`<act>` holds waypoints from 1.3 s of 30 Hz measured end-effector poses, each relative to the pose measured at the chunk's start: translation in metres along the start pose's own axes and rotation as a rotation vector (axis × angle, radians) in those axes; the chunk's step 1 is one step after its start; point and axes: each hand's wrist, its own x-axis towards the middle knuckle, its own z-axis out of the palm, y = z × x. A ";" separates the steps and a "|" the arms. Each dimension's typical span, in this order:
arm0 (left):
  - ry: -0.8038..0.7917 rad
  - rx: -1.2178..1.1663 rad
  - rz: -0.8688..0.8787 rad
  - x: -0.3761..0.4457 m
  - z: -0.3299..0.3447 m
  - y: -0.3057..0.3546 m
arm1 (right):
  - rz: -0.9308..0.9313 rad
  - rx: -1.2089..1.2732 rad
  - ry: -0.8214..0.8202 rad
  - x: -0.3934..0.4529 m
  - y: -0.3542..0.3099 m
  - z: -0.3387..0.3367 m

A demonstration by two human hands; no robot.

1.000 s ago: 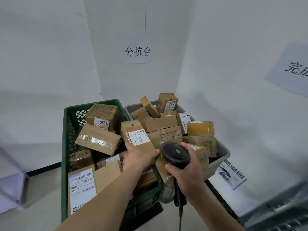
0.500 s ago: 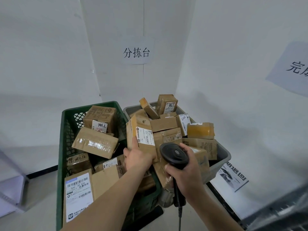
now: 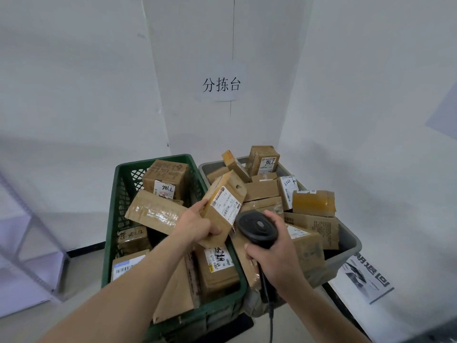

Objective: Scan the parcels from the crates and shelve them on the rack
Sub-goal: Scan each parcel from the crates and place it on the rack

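Two hands in use, both mine, both occupied. Left hand: fingers and thumb curled round the near end of one parcel, lifted clear above the crates and tilted, its long axis running from my palm up and away toward the right. Printed label on the face turned to my right, slanting along that same axis. Right hand: wrapped round the grip of the scanner, cable hanging down below my wrist. Scanner head sits just beside the parcel's lower right edge, a little below the label; I cannot tell whether its window already faces the barcode.

Judgement: the scan turns on this one alignment. The label lies up and to the left of the scanner, so either the scanner tips toward it or the parcel rotates its labelled face down to meet it.

Below and beyond: green crate at left, grey crate at right, touching side by side, both heaped with taped cardboard parcels. Rack: part of a frame visible at far left, well apart from the held parcel.
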 end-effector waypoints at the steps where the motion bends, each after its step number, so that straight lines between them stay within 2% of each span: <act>1: -0.014 -0.003 0.017 0.000 -0.005 0.000 | -0.007 -0.004 -0.009 0.002 0.000 0.000; 15: -0.127 0.116 0.197 0.006 -0.060 0.013 | -0.082 -0.045 -0.131 0.011 -0.012 0.012; 39: -0.186 0.149 0.277 0.004 -0.087 0.034 | -0.145 -0.044 -0.091 0.004 -0.034 0.028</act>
